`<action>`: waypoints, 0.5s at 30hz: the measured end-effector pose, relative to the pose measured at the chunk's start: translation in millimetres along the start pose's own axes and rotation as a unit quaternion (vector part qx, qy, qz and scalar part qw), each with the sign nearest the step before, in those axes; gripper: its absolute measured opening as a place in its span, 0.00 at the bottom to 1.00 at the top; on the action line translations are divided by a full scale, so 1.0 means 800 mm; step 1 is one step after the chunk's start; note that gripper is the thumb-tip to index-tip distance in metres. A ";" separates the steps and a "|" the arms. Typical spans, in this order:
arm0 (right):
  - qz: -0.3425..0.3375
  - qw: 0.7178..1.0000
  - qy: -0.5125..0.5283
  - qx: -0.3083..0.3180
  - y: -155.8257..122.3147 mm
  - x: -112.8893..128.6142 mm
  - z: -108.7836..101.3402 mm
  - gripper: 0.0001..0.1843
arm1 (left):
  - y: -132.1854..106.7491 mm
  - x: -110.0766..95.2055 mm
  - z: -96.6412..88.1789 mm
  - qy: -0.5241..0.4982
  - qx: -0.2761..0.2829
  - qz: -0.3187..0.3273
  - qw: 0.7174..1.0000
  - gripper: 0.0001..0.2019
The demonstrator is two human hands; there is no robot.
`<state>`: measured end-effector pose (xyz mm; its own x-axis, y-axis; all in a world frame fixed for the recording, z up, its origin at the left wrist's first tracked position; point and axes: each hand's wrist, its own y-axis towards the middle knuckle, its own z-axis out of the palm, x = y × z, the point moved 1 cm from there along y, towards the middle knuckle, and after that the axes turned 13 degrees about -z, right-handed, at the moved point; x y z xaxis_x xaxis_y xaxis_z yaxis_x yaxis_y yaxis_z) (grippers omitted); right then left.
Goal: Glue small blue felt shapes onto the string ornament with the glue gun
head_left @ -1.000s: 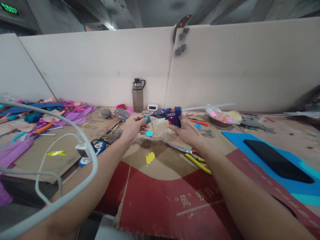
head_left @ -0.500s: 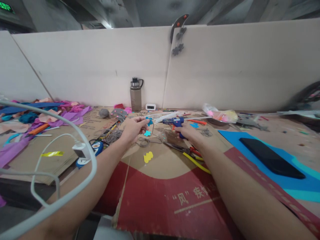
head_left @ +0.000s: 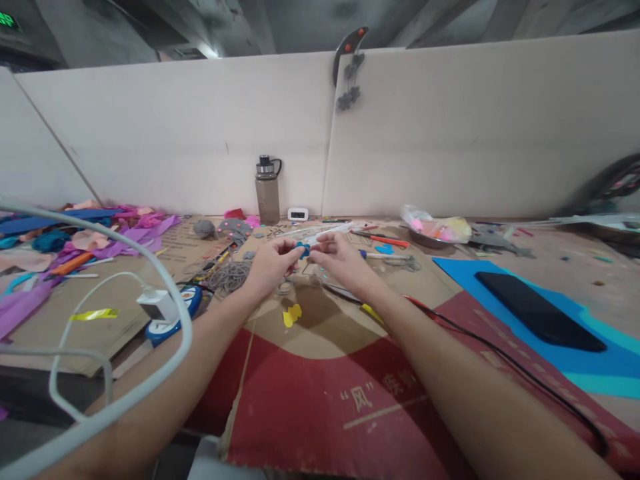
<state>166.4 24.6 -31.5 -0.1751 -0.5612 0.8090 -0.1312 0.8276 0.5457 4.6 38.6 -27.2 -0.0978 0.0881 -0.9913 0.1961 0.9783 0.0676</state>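
Note:
My left hand (head_left: 270, 265) and my right hand (head_left: 339, 261) meet above the cardboard sheet (head_left: 320, 400), both pinching a small blue foam piece (head_left: 303, 249) between their fingertips. A yellow foam cutout (head_left: 289, 314) lies on the cardboard just below my hands. A tangle of grey wire (head_left: 229, 275) sits to the left of my left hand. The blue glue gun is not in either hand; its black cord (head_left: 500, 357) trails along my right forearm.
A water bottle (head_left: 267, 189) and a small white clock (head_left: 298, 214) stand by the back partition. A black phone (head_left: 537, 310) lies on blue foam sheet (head_left: 590, 360) at right. Purple and pink scraps (head_left: 100, 237) pile at left. A white charger (head_left: 156, 304) and cable sit front left.
My right hand has let go of the blue glue gun, set it down out of sight, and moved left to join my left hand on the small blue piece.

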 end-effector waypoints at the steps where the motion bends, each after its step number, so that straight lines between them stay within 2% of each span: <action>1: 0.017 0.999 0.041 0.015 -0.002 0.000 0.008 0.20 | -0.001 -0.001 0.001 0.003 -0.001 0.002 1.000 0.11; 3: 0.034 0.997 0.067 0.023 -0.005 -0.001 0.017 0.21 | -0.004 -0.002 0.002 0.010 -0.004 0.003 1.000 0.11; 5: 0.021 0.999 0.043 0.017 -0.006 -0.003 0.016 0.18 | -0.005 -0.003 0.003 0.016 -0.002 0.003 1.000 0.11; 9: -0.053 0.995 -0.083 -0.002 -0.003 0.006 0.004 0.05 | -0.007 -0.003 0.005 0.023 0.016 -0.001 1.000 0.13; 15: -0.124 0.954 -0.274 -0.014 -0.004 0.030 -0.004 0.05 | -0.008 -0.003 0.008 -0.020 0.033 -0.025 0.999 0.13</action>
<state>166.1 8.2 -13.0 -0.6270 -0.6541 0.4231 -0.2097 0.6648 0.7170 9.8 30.5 -26.0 -0.0710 0.0308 -0.9970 0.2569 0.9664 0.0116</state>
